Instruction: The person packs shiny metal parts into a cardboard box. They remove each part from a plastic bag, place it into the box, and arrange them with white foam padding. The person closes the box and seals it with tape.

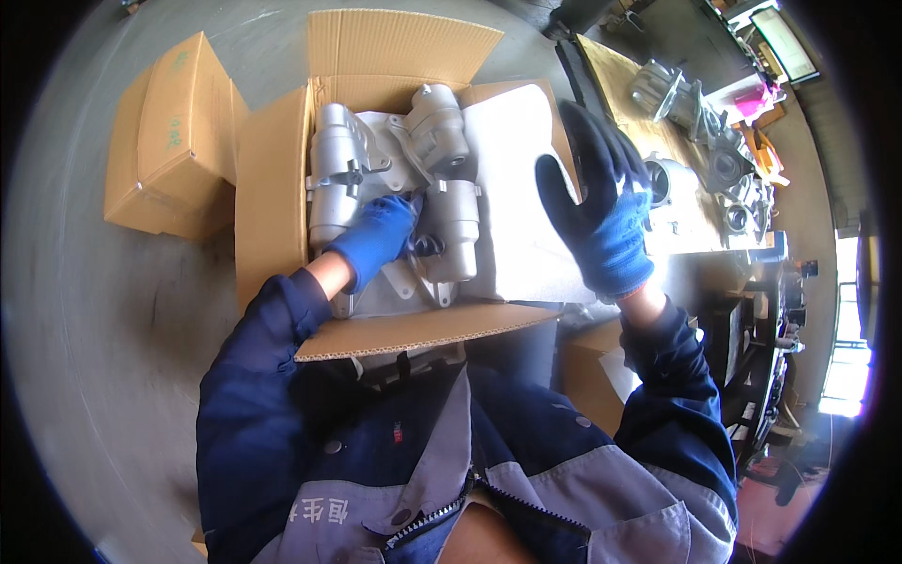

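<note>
An open cardboard box [272, 188] in front of me holds several silver-grey metal castings with cylindrical housings and flat lugged flanges. My left hand [381, 230], in a blue glove with dark fingers, reaches down among them. It lies between the left casting [338, 155] and the near right casting [454, 230]; its fingertips are mostly hidden, so their grip does not show. Another casting [438, 127] sits at the far right of the box. My right hand [601, 202], gloved alike, is raised over the right side with fingers stretched and thumb apart, holding nothing.
A white sheet [512, 188] covers the box's right flap. To the left, a closed cardboard carton [169, 141] stands on the grey floor. More metal castings [728, 169] lie on a workbench [611, 70] at the right. Dark shelving [742, 348] stands below it.
</note>
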Demonstrator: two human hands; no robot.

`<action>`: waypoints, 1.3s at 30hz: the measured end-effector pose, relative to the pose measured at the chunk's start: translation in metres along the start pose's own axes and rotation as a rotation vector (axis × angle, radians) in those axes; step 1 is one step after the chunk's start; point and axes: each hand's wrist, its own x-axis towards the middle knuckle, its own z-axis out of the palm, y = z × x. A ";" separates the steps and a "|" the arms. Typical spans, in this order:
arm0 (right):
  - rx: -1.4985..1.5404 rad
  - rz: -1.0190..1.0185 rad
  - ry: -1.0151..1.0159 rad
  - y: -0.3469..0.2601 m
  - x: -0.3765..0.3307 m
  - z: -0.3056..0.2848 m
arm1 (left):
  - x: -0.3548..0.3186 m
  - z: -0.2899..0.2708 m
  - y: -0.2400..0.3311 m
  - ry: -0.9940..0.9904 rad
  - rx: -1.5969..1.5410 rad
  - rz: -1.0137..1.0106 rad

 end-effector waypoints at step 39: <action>0.797 0.356 -1.143 0.022 0.002 0.142 | -0.098 -0.075 0.045 1.065 -1.090 -0.132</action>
